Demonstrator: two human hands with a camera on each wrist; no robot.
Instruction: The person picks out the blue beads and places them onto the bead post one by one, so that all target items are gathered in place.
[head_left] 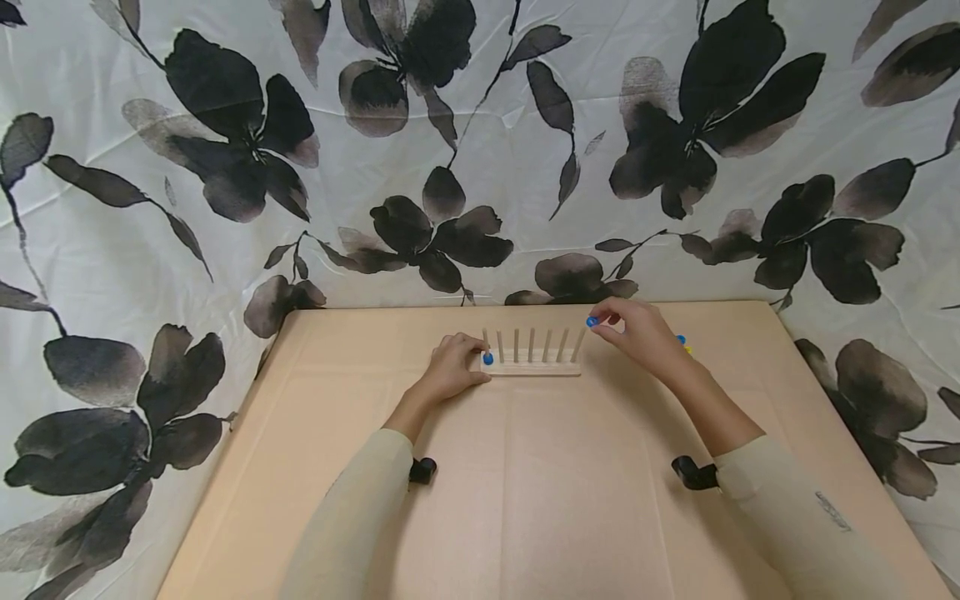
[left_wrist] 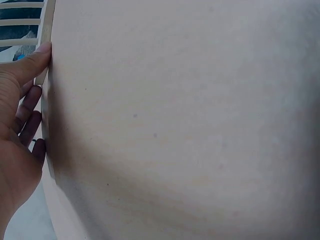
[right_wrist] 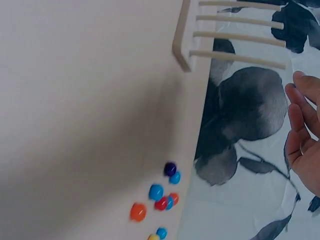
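A wooden peg board (head_left: 536, 369) with a row of upright pegs stands near the table's far edge. My left hand (head_left: 450, 367) grips its left end, the thumb pressing the front edge of the base and the fingers around the end. One blue bead (head_left: 488, 358) sits low at the leftmost peg. My right hand (head_left: 636, 332) pinches another blue bead (head_left: 592, 322) between thumb and fingertips, close to the top of the rightmost peg (head_left: 581, 343). In the right wrist view the right hand (right_wrist: 306, 125) shows beside the peg tips, and its bead is hidden.
Loose beads in several colours lie on the table to the right of the board, among them an orange bead (right_wrist: 138, 212) and a dark purple bead (right_wrist: 170, 169). Behind the table (head_left: 510, 483) hangs a white cloth (head_left: 315, 167) with dark flowers.
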